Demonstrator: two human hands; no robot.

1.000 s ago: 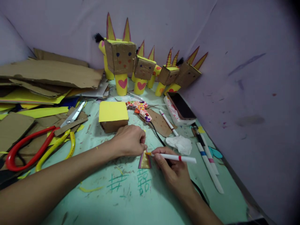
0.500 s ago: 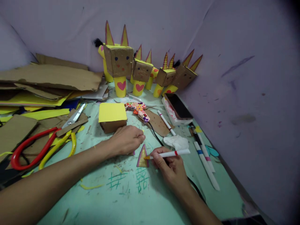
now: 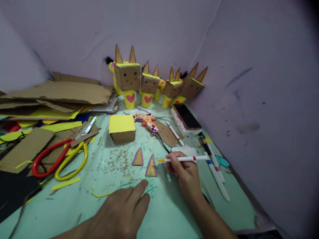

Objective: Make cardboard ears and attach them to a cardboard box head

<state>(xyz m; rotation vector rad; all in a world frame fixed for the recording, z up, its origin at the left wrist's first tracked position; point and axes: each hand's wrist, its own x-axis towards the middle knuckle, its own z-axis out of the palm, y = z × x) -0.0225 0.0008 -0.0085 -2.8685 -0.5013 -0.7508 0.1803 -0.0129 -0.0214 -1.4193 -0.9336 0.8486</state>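
Where the cardboard stack (image 3: 59,91) lay: left of the yellow-topped box (image 3: 122,129), farther from the person than it, brown layers over yellow sheets.
Scissors (image 3: 65,153): left of the box, red handles toward the person, silver blades pointing away.
Yellow-handled tool (image 3: 86,154): between the scissors and the box, slightly nearer the person.
Left hand (image 3: 122,207): well in front of the box, released, fingers outstretched over the green tabletop (image 3: 169,215); the forefinger was near the right triangle's base, though whether it touched the table could not be told.
Left triangle (image 3: 138,157): flat, just in front of the box's right corner, gold-brown with purple edges.
Horned figures (image 3: 150,83): behind the box and off to its right, cardboard heads with paired horns, hearts on the two leftmost.
Glue gun (image 3: 149,123): just right of the box, flower-patterned.
Right triangle (image 3: 151,167): flat, in front and right of the box, coloured like its neighbour.
Right hand (image 3: 185,172): right of the box and nearer the person, grasping a white marker (image 3: 185,159); the orange tip pointed left, just beside the right triangle but apart from it.
Phone (image 3: 188,116): well right of the box.
White pens (image 3: 216,177): farthest right of the box.
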